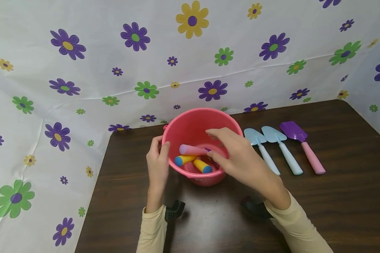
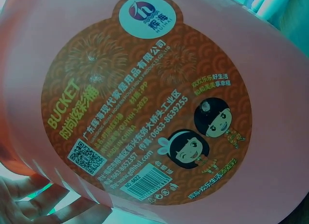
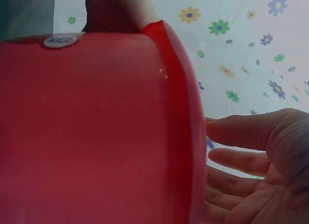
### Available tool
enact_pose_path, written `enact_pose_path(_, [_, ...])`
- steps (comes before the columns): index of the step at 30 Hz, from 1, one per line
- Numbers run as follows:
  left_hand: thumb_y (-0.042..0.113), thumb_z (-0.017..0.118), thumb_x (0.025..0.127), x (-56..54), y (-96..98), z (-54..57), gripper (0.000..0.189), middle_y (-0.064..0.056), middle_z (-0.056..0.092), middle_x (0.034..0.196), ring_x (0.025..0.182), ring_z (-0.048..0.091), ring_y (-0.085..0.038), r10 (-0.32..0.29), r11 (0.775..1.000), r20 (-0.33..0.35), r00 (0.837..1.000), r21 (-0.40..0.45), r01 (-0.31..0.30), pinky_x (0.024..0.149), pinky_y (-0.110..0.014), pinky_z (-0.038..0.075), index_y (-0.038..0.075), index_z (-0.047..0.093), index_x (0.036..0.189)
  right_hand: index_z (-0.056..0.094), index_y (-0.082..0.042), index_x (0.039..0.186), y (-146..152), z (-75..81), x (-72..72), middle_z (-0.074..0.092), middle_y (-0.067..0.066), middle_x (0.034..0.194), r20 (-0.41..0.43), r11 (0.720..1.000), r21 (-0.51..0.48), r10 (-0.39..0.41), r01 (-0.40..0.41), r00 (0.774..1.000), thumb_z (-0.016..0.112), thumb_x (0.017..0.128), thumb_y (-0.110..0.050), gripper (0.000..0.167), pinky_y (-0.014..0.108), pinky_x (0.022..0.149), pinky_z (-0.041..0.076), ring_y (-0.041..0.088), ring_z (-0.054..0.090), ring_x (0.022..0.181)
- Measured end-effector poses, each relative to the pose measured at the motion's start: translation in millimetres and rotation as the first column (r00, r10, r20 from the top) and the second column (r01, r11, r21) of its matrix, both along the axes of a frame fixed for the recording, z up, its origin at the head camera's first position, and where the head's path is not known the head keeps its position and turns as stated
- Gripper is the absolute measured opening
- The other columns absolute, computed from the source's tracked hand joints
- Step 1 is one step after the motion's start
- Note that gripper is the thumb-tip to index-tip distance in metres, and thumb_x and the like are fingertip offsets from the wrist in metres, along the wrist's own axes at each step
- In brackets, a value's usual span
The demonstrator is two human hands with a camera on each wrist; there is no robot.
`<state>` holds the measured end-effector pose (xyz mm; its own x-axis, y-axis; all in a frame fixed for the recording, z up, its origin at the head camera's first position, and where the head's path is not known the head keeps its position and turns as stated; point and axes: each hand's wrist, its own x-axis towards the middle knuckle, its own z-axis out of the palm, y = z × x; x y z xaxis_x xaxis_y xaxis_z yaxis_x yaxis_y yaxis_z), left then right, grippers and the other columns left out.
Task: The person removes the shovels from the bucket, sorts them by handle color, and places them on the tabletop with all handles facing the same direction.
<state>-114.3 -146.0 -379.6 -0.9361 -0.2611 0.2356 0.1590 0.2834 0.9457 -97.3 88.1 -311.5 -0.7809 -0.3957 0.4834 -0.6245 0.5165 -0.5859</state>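
A pink bucket (image 1: 206, 181) stands on the table, its opening tilted toward the head camera. At its left rim my left hand (image 1: 157, 161) grips the edge, thumb at the top and fingers along the outside. My right hand (image 1: 240, 156) reaches over the right rim into the opening, fingers relaxed and apart. Near its thumb lies a lilac handle (image 1: 191, 150) with a bit of purple at its end. Two yellow handles with blue ends, one left (image 1: 184, 160) and one right (image 1: 202, 166), lie beneath it. The bucket hides their far ends. A round label (image 2: 145, 103) fills the left wrist view.
Right of the bucket, two light blue trowels, the nearer (image 1: 262, 149) and the farther (image 1: 282, 149), lie beside a purple hand shovel (image 1: 304, 146) with a pink handle. A flowered white cloth (image 1: 177, 59) hangs behind the dark wooden table (image 1: 123, 196).
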Motion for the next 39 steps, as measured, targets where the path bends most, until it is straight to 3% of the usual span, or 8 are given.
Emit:
enact_pose_path(15, [0.019,0.062,0.101,-1.0,1.2,-0.3,0.031,-0.011,0.071,0.121,0.097,0.072,-0.03,-0.002,1.0,-0.006,1.0,-0.011,0.001,0.084,-0.034,0.062,0.003,0.062,0.127,0.063,0.001,0.13,-27.6,-8.7,-9.9,0.069,0.013,0.12,0.015,0.992,0.055,0.109,-0.11,0.994,0.086,0.08,-0.004,0.055,0.04,0.086,0.062,0.028,0.068,0.108])
enact_pose_path(22, [0.021,0.062,0.1,-2.5,1.2,-0.7,0.031,-0.009,0.071,0.121,0.097,0.072,-0.028,-0.007,1.0,-0.01,1.0,-0.004,0.007,0.084,-0.036,0.062,0.003,0.062,0.126,0.064,0.002,0.127,-37.7,-10.6,-17.2,0.069,0.014,0.116,-0.016,0.988,0.099,0.118,-0.115,0.993,0.087,0.077,-0.003,0.055,0.04,0.085,0.062,0.026,0.068,0.103])
enact_pose_path(29, [0.02,0.063,0.1,-2.4,1.4,-0.5,0.031,-0.009,0.071,0.122,0.097,0.072,-0.029,-0.009,1.0,-0.003,1.0,0.004,0.009,0.084,-0.038,0.062,0.003,0.062,0.126,0.064,0.001,0.129,-46.7,-10.1,-20.2,0.068,0.013,0.119,0.031,0.975,0.175,0.137,-0.14,0.99,0.089,0.075,-0.006,0.06,0.039,0.088,0.062,0.027,0.066,0.108])
enact_pose_path(39, [0.021,0.061,0.101,-1.4,0.4,0.7,0.032,-0.011,0.071,0.123,0.101,0.072,-0.03,-0.004,1.0,-0.006,1.0,0.005,0.005,0.085,-0.038,0.062,0.002,0.061,0.127,0.067,-0.002,0.124,-56.0,-10.4,-23.2,0.069,0.01,0.109,0.0,0.949,0.286,0.138,-0.133,0.99,0.092,0.075,-0.012,0.056,0.034,0.081,0.062,0.023,0.066,0.096])
